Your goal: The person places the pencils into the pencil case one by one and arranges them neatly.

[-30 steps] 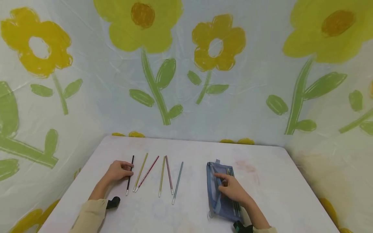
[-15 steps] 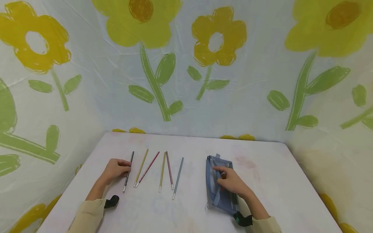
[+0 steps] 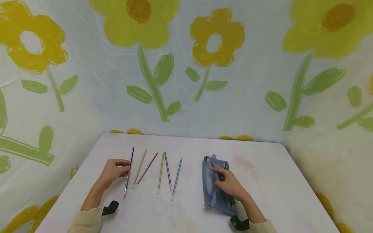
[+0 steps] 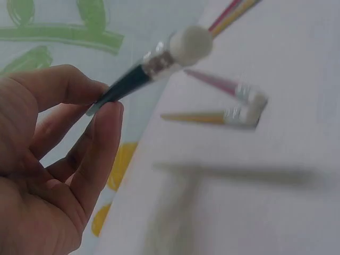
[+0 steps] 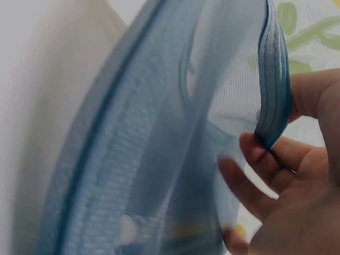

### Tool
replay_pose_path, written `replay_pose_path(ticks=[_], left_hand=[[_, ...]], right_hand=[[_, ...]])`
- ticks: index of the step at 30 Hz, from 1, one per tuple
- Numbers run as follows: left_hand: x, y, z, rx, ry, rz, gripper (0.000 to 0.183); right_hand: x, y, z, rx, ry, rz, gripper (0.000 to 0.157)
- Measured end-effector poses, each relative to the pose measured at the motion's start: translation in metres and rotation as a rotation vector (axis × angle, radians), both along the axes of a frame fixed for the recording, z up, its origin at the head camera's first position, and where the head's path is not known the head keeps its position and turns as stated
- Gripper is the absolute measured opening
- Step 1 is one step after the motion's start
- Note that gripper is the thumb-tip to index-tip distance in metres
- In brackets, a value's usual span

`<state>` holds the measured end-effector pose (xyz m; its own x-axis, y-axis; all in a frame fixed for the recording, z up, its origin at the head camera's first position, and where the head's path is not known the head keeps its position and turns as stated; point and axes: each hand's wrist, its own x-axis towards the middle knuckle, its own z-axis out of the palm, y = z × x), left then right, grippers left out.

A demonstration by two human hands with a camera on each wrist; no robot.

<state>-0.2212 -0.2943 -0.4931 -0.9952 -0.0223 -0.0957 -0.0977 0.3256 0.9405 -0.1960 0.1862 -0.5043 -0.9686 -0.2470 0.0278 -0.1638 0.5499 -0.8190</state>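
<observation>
My left hand (image 3: 110,173) pinches a dark pencil (image 4: 132,83) between thumb and fingers. In the left wrist view its white eraser end points towards the camera, and its shadow falls on the table below. My right hand (image 3: 231,185) is at a blue mesh pencil case (image 3: 206,181) on the right. Seen from the right wrist, thumb and fingers pinch its zipper edge (image 5: 273,79), and the mouth gapes wide. Dark stripes (image 3: 230,197) run along the case's right side in the head view.
Between the hands lie a yellow pencil (image 3: 140,166), a red pencil (image 3: 148,169), a second yellow pencil (image 3: 161,173), a second red pencil (image 3: 167,171) and a blue pencil (image 3: 176,179). They rest on a pale table (image 3: 186,213). Flower-printed cloth (image 3: 247,106) surrounds it.
The left hand has lifted the dark pencil off the table. The case's mouth has been drawn wider by the right hand.
</observation>
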Motion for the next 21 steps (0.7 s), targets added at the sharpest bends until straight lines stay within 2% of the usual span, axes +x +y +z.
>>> replay_pose_path(ticks=[5,9,15,21], left_hand=[[0.003,0.025,0.004,0.100,0.014,-0.060,0.034],[0.006,0.044,0.009,0.148,0.027,-0.097,0.032],[0.005,0.081,0.015,0.201,0.051,-0.156,0.028],[0.002,0.124,0.006,0.280,0.045,-0.188,0.030]], right_hand=[[0.004,-0.001,0.002,0.068,0.053,-0.056,0.054],[0.006,-0.003,0.004,0.080,0.052,-0.128,0.052],[0.007,0.002,0.005,-0.010,-0.017,-0.192,0.049],[0.008,0.008,0.007,-0.076,-0.077,-0.186,0.048]])
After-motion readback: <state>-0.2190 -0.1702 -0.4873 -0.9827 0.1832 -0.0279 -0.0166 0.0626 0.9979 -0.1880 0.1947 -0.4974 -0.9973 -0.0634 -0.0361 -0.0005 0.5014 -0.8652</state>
